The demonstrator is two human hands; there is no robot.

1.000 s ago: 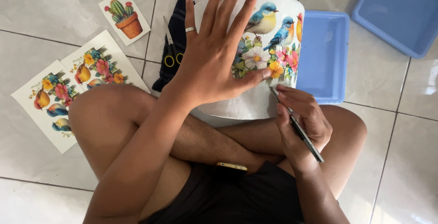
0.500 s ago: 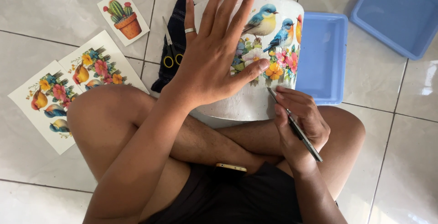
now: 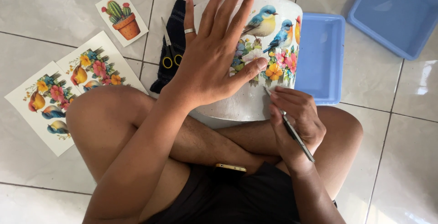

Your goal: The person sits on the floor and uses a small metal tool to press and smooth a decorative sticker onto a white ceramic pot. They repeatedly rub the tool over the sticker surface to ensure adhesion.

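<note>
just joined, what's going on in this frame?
A person sits cross-legged on a tiled floor with a white pot lying on its side against their legs. The left hand is spread flat on the pot beside a bird-and-flower picture. The right hand holds a thin tool with its tip at the picture's lower edge. Scissors lie on a dark cloth; printed sheets lie nearby.

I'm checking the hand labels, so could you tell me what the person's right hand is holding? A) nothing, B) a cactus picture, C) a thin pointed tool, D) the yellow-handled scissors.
C: the right hand grips a thin pointed tool against the white pot, while the scissors lie on the dark cloth.
</note>
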